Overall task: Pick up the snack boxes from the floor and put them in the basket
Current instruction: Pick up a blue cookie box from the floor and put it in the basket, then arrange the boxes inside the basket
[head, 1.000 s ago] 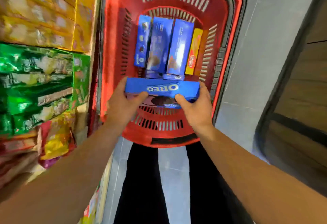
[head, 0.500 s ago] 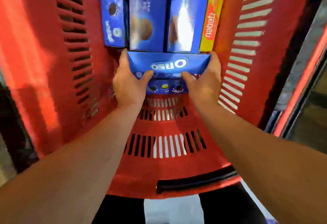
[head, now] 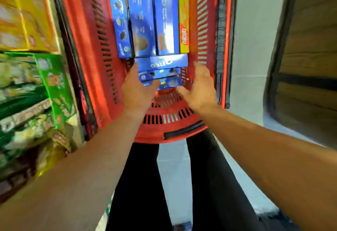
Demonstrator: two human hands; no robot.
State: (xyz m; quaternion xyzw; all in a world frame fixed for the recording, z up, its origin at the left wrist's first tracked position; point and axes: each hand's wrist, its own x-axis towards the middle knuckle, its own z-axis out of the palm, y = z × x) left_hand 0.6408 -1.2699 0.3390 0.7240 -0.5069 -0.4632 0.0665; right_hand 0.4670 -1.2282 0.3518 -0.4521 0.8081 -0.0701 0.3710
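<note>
Near the basket's (head: pixel 87 51) front wall, your Oreo box (head: pixel 162 62) lies crosswise atop a short stack, its long axis running from left wall to right wall and its label upside down to you. Both hands hover slack and hold nothing: your left hand (head: pixel 135 88) just beside the stack's left end, your right hand (head: pixel 198 86) a little off its right end. Four boxes behind it point lengthwise toward the far wall. Another blue box (head: pixel 183 226) seems to lie on the floor between your feet; blur hides its axis.
</note>
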